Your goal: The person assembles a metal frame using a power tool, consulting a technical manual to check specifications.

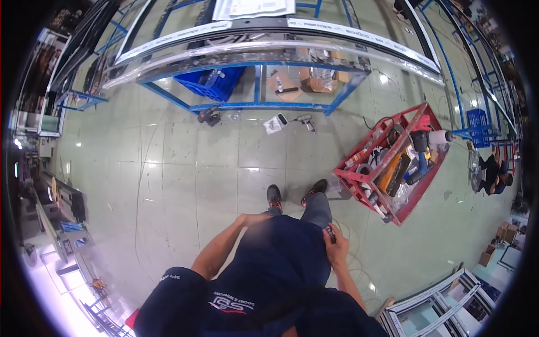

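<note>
My right hand point(337, 246) is closed around a small dark object point(332, 232) beside my right thigh; its kind is too small to make out. My left hand point(256, 219) rests against the front of my dark shirt point(281, 253) near my waist, its fingers mostly hidden. To the right of my feet stands a red metal tool cart point(368, 199). It carries a blue-and-black power tool point(418, 157), a yellow-orange tool point(393, 174) and other loose items.
Ahead, a blue metal workbench point(255, 105) bears a long taped frame point(359, 35). Under it are a blue crate point(210, 84) and a cardboard box point(323, 78). A drill point(209, 116) and another power tool point(306, 121) lie on the floor. A person point(494, 174) is at the far right.
</note>
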Demonstrator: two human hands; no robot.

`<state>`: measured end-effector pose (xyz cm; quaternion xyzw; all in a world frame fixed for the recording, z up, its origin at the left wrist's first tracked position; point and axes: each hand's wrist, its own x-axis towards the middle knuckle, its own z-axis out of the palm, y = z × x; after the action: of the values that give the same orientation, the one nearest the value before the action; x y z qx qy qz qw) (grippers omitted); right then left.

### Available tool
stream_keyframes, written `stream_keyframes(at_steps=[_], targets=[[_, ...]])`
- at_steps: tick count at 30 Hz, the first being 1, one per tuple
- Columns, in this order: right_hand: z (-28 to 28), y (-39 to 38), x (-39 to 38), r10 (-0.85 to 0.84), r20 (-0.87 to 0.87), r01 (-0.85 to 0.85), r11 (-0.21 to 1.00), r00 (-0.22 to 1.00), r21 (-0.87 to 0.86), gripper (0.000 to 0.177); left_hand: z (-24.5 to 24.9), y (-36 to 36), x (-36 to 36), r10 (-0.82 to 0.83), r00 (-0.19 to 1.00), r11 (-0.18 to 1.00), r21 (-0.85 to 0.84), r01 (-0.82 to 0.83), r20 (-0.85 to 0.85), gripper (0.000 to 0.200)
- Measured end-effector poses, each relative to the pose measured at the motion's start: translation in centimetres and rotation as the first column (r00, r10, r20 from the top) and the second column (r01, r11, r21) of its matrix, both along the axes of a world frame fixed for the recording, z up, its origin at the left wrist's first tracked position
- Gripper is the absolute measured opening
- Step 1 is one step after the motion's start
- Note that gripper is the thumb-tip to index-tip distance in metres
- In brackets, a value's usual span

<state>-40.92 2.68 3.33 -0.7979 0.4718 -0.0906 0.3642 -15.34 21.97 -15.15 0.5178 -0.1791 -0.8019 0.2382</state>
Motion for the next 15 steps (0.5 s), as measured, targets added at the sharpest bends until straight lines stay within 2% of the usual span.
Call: stream_keyframes(at_steps=[1,2,3,4,5,6,7,10,12,14,15], targets=[[0.1,-0.1,0.9,0.019,0.024,-0.018,0.999,1.0,-0.028,0.028,0.8,0.1,0.3,-0.031,0.999,0.999,0.041,0.029,0.034,0.07],[0.3,0.0,1.9,0.028,0.082,-0.026,0.999,0.996,-0.025,0.028,2.2,-0.2,1.0,-0.096,0.995,0.991,0.098,0.096,-0.004,0.07],[0.7,-0.1,3.0,0.032,0.034,-0.032,0.999,0.999,0.014,0.029,-2.9,1.5,0.4,-0.066,0.997,0.996,0.058,0.069,-0.047,0.07],[1.3,-0.1,3.9,0.038,-0.011,-0.037,0.998,0.999,0.05,0.03,-2.8,1.2,0.4,-0.032,0.994,0.967,0.249,0.058,-0.106,0.07],[1.9,-0.2,5.0,0.045,-0.057,-0.04,0.995,0.997,0.087,0.031,-5.4,2.0,0.0,-0.029,0.998,0.997,0.065,0.033,-0.057,0.065],[2.5,-0.3,6.2,0.074,-0.065,-0.072,0.997,0.995,0.032,0.033,-7.9,2.8,-0.4,-0.011,1.0,0.993,-0.12,0.012,0.005,0.06],[1.5,-0.6,6.5,0.041,-0.047,-0.036,0.995,0.998,0.088,0.033,-10.2,2.8,-0.8,0.081,0.997,0.99,-0.117,-0.082,-0.014,0.055],[-1.7,-2.5,6.8,-0.048,0.034,0.038,0.965,0.998,0.258,0.041,-1.1,-0.2,2.6,0.346,0.929,0.93,0.176,-0.322,-0.132,0.051],[-4.2,-4.0,7.0,-0.2,0.096,0.144,0.901,0.975,0.41,0.044,4.0,-2.2,5.4,0.337,0.941,0.936,0.124,-0.331,-0.034,0.056],[-5.8,-5.9,7.5,-0.331,0.079,0.229,0.786,0.94,0.574,0.046,5.0,-3.4,7.7,0.334,0.942,0.939,0.078,-0.336,0.03,0.064],[-7.0,-6.6,7.6,-0.379,0.061,0.264,0.741,0.923,0.617,0.046,5.0,-3.9,8.7,0.308,0.943,0.947,0.053,-0.317,0.128,0.067]])
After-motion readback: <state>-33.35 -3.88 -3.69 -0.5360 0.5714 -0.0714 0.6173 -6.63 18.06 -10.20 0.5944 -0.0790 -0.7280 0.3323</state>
